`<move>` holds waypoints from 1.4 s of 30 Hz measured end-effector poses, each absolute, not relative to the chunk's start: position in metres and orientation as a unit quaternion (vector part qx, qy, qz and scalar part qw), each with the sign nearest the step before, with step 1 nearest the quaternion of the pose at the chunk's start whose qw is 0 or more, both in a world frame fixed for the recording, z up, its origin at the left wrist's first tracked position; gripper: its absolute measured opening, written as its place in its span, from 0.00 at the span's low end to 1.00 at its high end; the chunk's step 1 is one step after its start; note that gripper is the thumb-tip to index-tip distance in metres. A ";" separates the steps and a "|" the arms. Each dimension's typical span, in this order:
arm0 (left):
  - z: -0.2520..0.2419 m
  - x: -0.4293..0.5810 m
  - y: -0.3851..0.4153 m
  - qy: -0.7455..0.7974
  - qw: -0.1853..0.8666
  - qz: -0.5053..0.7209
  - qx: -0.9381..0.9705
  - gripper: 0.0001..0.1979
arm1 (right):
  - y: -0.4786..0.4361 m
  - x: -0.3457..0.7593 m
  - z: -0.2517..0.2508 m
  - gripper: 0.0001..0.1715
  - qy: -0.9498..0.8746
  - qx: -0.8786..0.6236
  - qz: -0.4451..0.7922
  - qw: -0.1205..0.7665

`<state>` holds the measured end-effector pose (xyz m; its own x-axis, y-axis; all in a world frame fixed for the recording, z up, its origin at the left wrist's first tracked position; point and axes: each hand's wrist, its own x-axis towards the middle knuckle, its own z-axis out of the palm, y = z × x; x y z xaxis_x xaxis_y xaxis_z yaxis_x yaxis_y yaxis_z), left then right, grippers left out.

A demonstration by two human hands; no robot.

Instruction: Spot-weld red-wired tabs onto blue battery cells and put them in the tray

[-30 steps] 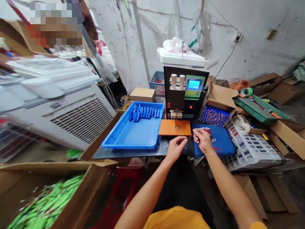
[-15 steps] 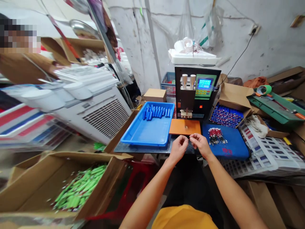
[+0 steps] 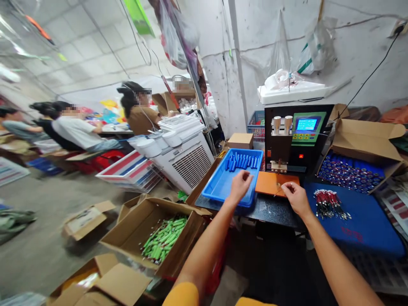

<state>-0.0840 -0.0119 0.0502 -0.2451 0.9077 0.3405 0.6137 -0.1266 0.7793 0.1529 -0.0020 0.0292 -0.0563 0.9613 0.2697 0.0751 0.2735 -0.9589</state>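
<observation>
My left hand [image 3: 241,185] is over the right side of a blue tray [image 3: 213,187], its fingers loosely curled and apart, with nothing visible in them. Blue cylindrical cells [image 3: 239,161] stand in a row toward the tray's far end, just beyond that hand. My right hand [image 3: 295,196] pinches a thin wire at the near right edge of an orange plate [image 3: 264,182]. Behind the plate is a black machine [image 3: 277,146] with a lit blue screen and two metal cylinders. To the right, a bundle of red and black wires [image 3: 330,204] lies on a blue mat [image 3: 366,221].
A carton of blue cells [image 3: 350,170] is at the right. A carton of green cells [image 3: 165,238] sits low on the left, below a white air cooler [image 3: 191,159]. Several people [image 3: 140,110] sit along a table at the far left.
The view has swung left. My hands have separated: the left has moved left and forward over the blue tray, while the right is now at the orange plate.
</observation>
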 end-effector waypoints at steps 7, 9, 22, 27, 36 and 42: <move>0.043 -0.162 0.073 0.834 -0.003 0.107 0.541 0.24 | 0.016 0.145 0.011 0.24 -0.594 -0.453 0.395 0.534; 0.030 -0.164 0.084 0.842 -0.011 0.079 0.533 0.24 | 0.016 0.145 0.007 0.24 -0.595 -0.456 0.395 0.532; 0.031 -0.172 0.072 0.818 -0.030 0.182 0.545 0.16 | 0.015 0.150 0.019 0.24 -0.564 -0.440 0.451 0.534; 0.044 -0.137 0.034 0.653 0.149 0.482 0.565 0.15 | 0.017 0.152 0.020 0.25 -0.550 -0.431 0.475 0.536; 0.032 -0.037 0.005 0.488 0.389 0.509 0.593 0.14 | 0.018 0.158 0.024 0.25 -0.457 -0.427 0.524 0.578; 0.022 -0.001 0.017 0.476 0.384 0.505 0.608 0.11 | 0.016 0.163 0.027 0.24 -0.417 -0.430 0.548 0.584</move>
<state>-0.0010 0.0168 0.0217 0.0357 0.9680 0.2483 0.1913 -0.2505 0.9490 0.1629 0.0163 0.0265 0.0513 0.9985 0.0165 -0.2816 0.0303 -0.9591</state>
